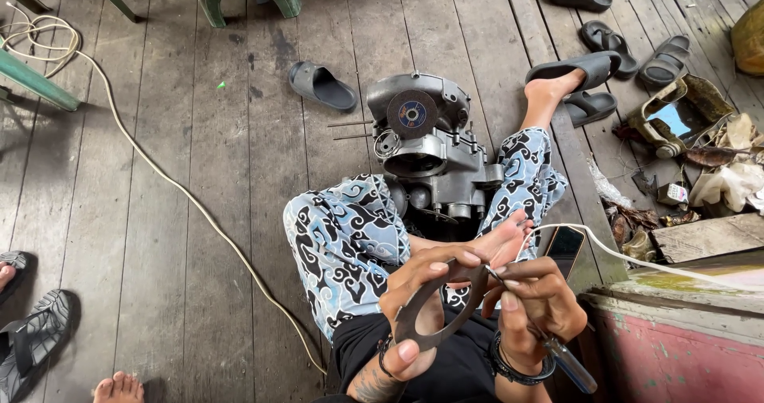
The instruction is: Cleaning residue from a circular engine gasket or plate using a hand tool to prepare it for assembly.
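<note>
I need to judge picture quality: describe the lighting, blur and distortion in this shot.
Head view: soft, even daylight with faint shadows; floor planks bow toward the edges from wide-angle distortion; the engine block is sharp; the left hand with its flat gasket and the right hand look slightly soft.

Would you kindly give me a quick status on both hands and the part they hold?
Left hand grips flat grey metal gasket-shaped plate. Right hand holds thin blue-handled tool, tip at plate's edge. Grey engine block on wooden floor ahead, untouched.

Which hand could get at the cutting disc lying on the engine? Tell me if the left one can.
Probably not yet: the left hand holds a flat metal gasket. The disc lies uncovered on the engine, beyond the legs, with nothing across the way.
</note>
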